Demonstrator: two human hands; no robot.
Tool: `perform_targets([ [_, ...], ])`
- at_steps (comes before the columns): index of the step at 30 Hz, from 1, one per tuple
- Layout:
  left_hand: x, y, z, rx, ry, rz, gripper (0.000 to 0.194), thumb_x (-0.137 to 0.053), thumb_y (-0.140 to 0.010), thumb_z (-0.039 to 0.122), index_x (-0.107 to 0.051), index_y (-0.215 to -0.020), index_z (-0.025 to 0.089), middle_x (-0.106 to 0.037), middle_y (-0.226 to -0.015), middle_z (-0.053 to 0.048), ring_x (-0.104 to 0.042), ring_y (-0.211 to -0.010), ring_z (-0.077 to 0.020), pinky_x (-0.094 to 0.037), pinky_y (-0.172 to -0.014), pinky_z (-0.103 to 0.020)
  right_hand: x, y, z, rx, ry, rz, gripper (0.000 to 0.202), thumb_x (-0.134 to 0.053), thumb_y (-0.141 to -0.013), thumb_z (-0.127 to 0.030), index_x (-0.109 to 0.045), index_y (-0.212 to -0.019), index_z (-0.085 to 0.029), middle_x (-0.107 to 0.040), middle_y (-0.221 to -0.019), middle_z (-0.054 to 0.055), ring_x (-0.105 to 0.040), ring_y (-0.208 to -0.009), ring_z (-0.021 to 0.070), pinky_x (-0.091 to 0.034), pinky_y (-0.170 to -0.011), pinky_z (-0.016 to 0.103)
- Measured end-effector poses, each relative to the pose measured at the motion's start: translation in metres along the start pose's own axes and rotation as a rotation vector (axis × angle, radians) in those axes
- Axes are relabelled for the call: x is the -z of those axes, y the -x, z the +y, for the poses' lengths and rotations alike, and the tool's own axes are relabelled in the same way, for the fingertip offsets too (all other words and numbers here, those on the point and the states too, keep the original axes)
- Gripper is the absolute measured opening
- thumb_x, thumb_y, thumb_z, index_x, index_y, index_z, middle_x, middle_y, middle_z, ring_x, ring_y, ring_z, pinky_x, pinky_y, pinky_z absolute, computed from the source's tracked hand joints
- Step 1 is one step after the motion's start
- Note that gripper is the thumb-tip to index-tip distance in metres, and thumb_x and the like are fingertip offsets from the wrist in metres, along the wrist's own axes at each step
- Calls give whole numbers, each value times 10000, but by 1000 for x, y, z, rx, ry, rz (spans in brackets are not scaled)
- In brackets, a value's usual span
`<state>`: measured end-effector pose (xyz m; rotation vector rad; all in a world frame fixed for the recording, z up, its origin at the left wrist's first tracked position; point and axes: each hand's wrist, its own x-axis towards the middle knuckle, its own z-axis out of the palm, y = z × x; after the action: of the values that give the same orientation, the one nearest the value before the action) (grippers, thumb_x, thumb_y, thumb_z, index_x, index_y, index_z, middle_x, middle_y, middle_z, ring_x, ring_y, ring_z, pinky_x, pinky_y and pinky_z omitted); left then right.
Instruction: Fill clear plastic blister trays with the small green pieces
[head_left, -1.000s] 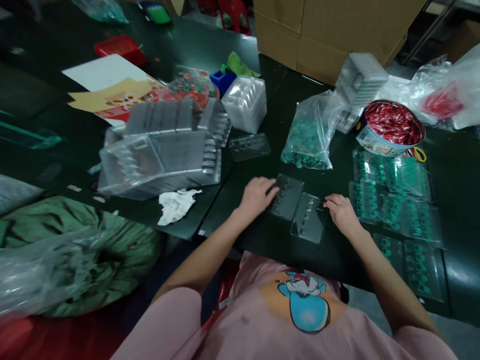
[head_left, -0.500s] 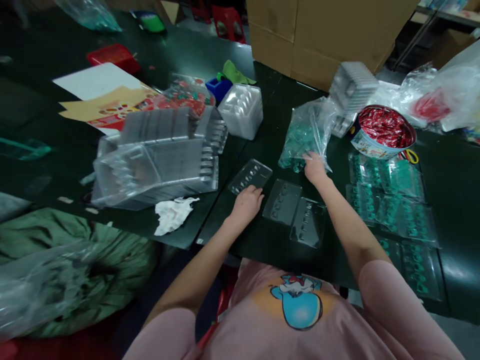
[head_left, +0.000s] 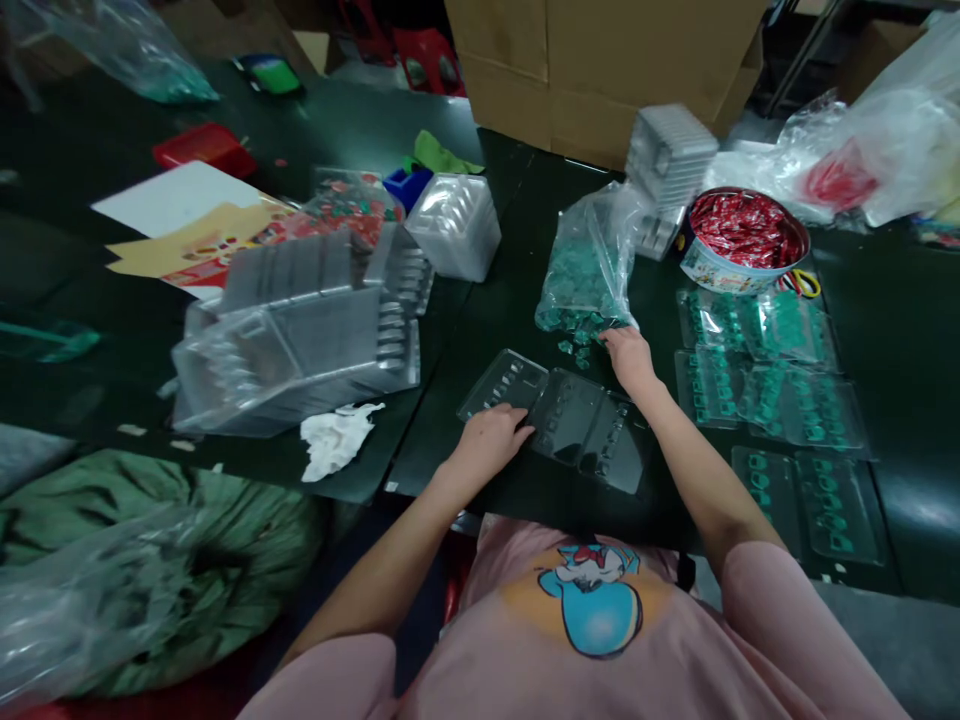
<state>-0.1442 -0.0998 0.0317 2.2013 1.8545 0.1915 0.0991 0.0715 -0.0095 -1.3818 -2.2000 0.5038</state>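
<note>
My left hand (head_left: 491, 440) lies with its fingers stretched out, thumb apart, over the near edge of a clear plastic blister tray (head_left: 517, 378). To the right, two more clear blister trays, a middle one (head_left: 564, 412) and a right one (head_left: 616, 440), sit close beside it. My right hand (head_left: 630, 360) is at the mouth of a clear plastic bag (head_left: 585, 265) of green translucent pieces, its fingers curled together; whatever they pinch is too small to make out. Several loose green pieces (head_left: 582, 355) lie on the dark table just left of those fingertips.
Trays filled with green pieces (head_left: 772, 390) cover the right side. Behind them stand a round tin of red wrapped items (head_left: 750, 235) and yellow-handled scissors (head_left: 806, 283). Stacked clear trays (head_left: 307, 340) and a crumpled white tissue (head_left: 337, 440) occupy the left. A cardboard box (head_left: 600, 80) stands behind.
Green pieces have come out of the bag onto the table as my right hand drew back. The left tray now meets the middle one, and the two right trays sit closer together.
</note>
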Motion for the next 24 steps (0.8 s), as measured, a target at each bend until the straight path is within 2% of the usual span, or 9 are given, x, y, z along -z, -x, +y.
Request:
perform_targets([
  [2, 8, -12, 5, -15, 85, 123, 238, -600, -886, 298, -712, -1052, 169, -698, -953, -108, -664, -879, -242, -516, -798, -352, 5, 5, -2, -81, -242, 84, 214, -521, -858, -144, -692, -976, -196, -702, -962, 67, -604, -926, 208, -459, -892, 352],
  [4, 11, -30, 15, -49, 291, 245, 246, -586, -892, 285, -704, -1082, 182, -702, -995, -94, -659, -916, -221, -519, -827, -344, 9, 13, -9, -163, -561, 143, 117, -623, -801, -225, -670, -906, -201, -689, -874, 21, -609, -822, 175, -478, -817, 325],
  [6, 7, -52, 29, -68, 564, 310, 257, -594, -881, 286, -699, -1096, 191, -703, -978, -72, -658, -872, -187, -531, -796, -318, 11, 23, -19, -243, -849, 162, 183, -721, -721, -319, -636, -830, -199, -639, -752, -23, -573, -704, 135, -470, -720, 284],
  [10, -10, -85, 55, -50, 1011, 327, 365, -671, -805, 276, -677, -1157, 181, -680, -1033, -76, -648, -819, -151, -535, -779, -303, 16, 44, -44, -375, -1160, 119, 341, -797, -638, -425, -598, -801, -201, -581, -677, -53, -507, -612, 90, -394, -590, 226],
  [13, -19, -94, 64, -44, 1163, 291, 401, -715, -763, 294, -684, -1144, 174, -657, -1092, -88, -633, -793, -135, -531, -771, -305, 19, 54, -54, -441, -1255, 91, 365, -796, -636, -465, -604, -808, -206, -575, -674, -47, -507, -615, 91, -356, -548, 214],
  [16, -21, -94, 63, -79, 1136, 254, 331, -718, -760, 302, -716, -1060, 163, -660, -1024, -75, -615, -747, -128, -521, -724, -294, 21, 59, -54, -464, -1300, 71, 366, -798, -632, -465, -621, -828, -212, -570, -678, -46, -506, -626, 95, -357, -548, 213],
  [19, -19, -95, 59, -164, 996, 219, 294, -703, -771, 258, -714, -1050, 166, -664, -900, -47, -605, -713, -128, -509, -694, -277, 21, 60, -49, -464, -1303, 69, 340, -784, -652, -446, -630, -842, -210, -566, -689, -46, -502, -629, 92, -358, -556, 212],
  [24, -17, -109, 54, -304, 551, 325, 153, -565, -881, 201, -704, -939, 176, -674, -931, -72, -623, -861, -170, -504, -804, -309, 17, 59, -43, -432, -1188, 176, 294, -746, -690, -406, -647, -875, -201, -568, -707, -44, -478, -624, 86, -369, -582, 218],
])
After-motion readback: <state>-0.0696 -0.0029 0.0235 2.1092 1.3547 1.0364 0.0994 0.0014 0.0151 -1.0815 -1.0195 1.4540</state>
